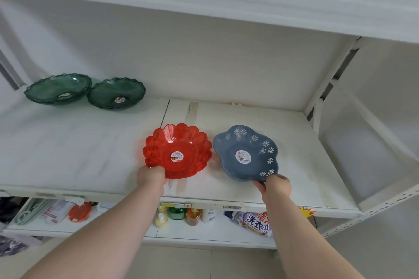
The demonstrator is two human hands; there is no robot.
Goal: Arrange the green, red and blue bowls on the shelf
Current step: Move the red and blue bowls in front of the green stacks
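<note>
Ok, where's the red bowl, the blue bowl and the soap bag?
red bowl point(181, 142): head view, on its inner wall above the sticker.
blue bowl point(229, 154): head view, on its bare inside, left of the sticker.
soap bag point(256, 222): head view, lower shelf, on its printed front.

On the lower white shelf board point(127, 232), small yellow, green and amber plastic bottles point(176, 215) stand near its middle; a purple detergent bag point(254, 222) lies toward its right end, a pale green plastic tray point(27, 213) toward its left.
</note>
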